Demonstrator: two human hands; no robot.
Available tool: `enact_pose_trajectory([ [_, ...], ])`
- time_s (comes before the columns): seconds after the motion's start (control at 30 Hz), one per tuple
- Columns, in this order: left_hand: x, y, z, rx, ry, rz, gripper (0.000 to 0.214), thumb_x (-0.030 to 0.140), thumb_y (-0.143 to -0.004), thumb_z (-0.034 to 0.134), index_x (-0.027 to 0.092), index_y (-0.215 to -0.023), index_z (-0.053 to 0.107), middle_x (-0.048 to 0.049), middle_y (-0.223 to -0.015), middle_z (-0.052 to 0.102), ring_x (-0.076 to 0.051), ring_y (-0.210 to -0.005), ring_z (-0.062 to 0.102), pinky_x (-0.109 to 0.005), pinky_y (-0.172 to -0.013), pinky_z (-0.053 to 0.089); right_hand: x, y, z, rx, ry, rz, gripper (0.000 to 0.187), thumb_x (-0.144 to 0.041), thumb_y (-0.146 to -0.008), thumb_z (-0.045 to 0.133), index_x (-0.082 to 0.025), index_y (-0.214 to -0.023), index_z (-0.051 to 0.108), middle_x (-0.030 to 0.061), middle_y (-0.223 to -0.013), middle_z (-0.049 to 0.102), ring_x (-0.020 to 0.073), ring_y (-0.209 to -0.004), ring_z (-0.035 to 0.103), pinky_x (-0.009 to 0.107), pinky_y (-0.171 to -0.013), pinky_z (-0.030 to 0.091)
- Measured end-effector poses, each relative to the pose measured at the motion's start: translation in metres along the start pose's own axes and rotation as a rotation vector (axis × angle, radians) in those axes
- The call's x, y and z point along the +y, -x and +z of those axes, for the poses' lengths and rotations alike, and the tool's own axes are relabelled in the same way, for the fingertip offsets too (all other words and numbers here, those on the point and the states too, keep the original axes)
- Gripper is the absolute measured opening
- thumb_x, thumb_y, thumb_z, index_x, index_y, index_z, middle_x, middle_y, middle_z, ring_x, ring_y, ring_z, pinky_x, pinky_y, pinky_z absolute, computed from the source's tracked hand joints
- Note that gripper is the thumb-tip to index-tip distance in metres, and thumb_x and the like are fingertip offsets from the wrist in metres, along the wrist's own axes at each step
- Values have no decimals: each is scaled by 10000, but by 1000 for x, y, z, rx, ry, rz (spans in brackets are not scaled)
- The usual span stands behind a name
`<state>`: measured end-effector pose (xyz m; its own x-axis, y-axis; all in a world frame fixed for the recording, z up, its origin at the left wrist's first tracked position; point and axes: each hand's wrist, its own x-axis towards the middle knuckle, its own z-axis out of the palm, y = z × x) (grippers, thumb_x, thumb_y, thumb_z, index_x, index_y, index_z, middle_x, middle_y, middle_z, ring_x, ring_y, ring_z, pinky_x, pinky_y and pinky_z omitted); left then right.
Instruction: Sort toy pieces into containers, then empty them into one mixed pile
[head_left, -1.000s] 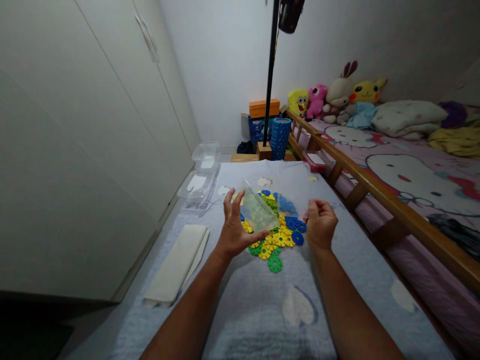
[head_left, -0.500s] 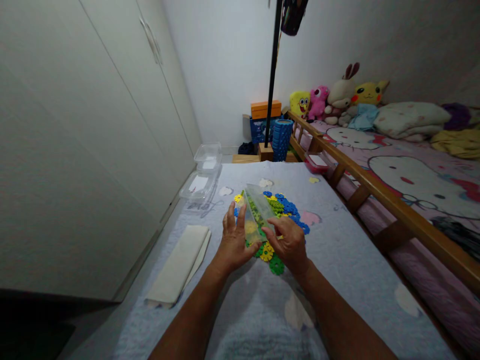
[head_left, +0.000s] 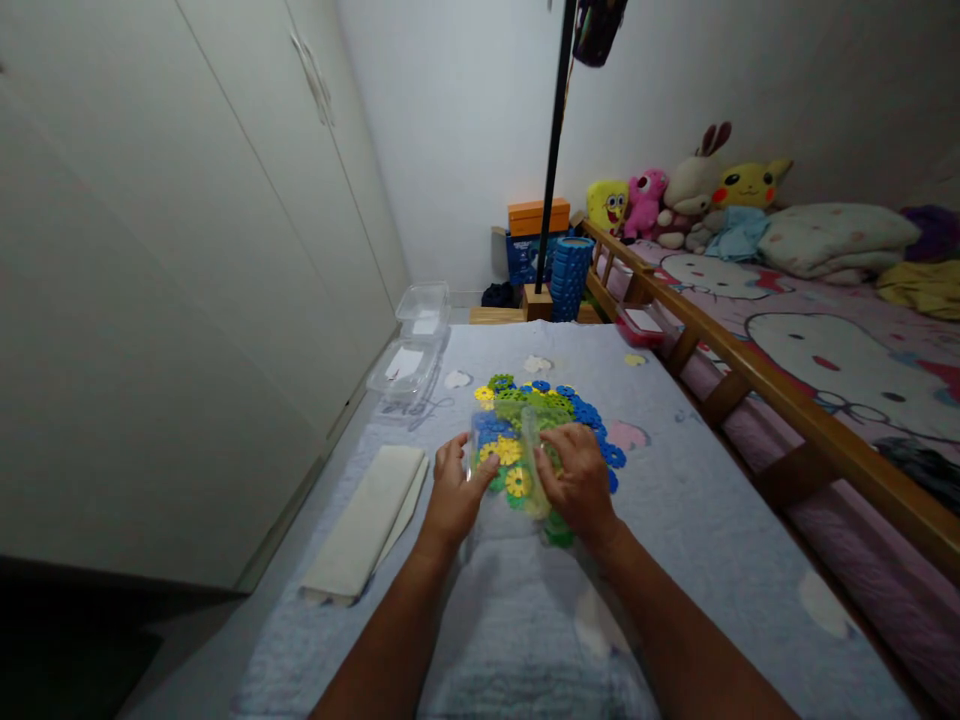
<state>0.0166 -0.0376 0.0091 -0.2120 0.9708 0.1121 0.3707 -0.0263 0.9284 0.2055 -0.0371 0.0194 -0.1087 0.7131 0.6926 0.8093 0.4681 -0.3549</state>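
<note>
Between my two hands is a clear folded plastic piece point(head_left: 501, 410), with a pale upright ridge near its middle. Whether it is a box or a sheet I cannot make out. My left hand point(head_left: 456, 492) grips its left edge, thumb on the near side and fingers behind. On the other side, my right hand point(head_left: 579, 482) pinches it by the ridge with bent fingers. Beneath and behind it lies a pile of notched plastic discs point(head_left: 592, 420) in blue, yellow and green. Several discs show through the clear plastic, and my right hand covers part of the pile.
A folded cream cloth point(head_left: 367, 525) lies left of my hands. Clear plastic containers point(head_left: 405, 368) with white papers stand at the table's far left, and a red container point(head_left: 639, 326) at the far right. The bed's wooden rail point(head_left: 720, 350) runs along the right side.
The clear plastic has been turned and spread wider, its left part now facing me. My left fingers have closed from a spread pose onto its edge. The view has shifted slightly.
</note>
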Motion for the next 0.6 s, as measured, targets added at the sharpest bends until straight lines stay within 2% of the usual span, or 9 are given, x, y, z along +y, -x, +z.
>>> enact_pose_trajectory([
  [0.1,2,3,-2,37,-113,7,443,451,-812,615,189,-1168,621,-110,-1153,580,-240,-964,597,-437,-922,500,21,1,0,-48,195,182,227,-282,-912,554,-151,-1078,636,140,-1022,614,288,-994,552,422,-884,464],
  [0.2,4,3,-2,71,-78,21,331,386,-837,565,192,-1096,639,-54,-999,595,-184,-776,582,-370,-825,512,33,4,1,-130,299,288,313,-369,-900,578,-160,-1131,616,139,-1023,619,290,-966,569,410,-850,470],
  [0.37,-2,0,4,57,164,-80,290,372,-814,585,193,-1037,634,26,-783,560,-130,-638,543,-238,-604,435,35,5,2,-197,324,329,367,-460,-907,574,-182,-1141,620,138,-982,648,282,-894,599,401,-812,465],
  [0.5,-8,-2,10,62,286,-136,310,370,-782,607,192,-1035,613,51,-749,514,-101,-591,498,-203,-553,391,38,4,0,-234,327,368,452,-510,-895,585,-165,-1185,616,159,-1000,661,306,-936,610,414,-838,455],
  [0.6,-7,-1,12,55,353,-161,329,371,-772,612,188,-1044,593,52,-767,511,-87,-573,479,-198,-542,382,42,3,-1,-239,333,412,549,-545,-861,620,-158,-1250,594,178,-1098,655,320,-1022,604,421,-881,445],
])
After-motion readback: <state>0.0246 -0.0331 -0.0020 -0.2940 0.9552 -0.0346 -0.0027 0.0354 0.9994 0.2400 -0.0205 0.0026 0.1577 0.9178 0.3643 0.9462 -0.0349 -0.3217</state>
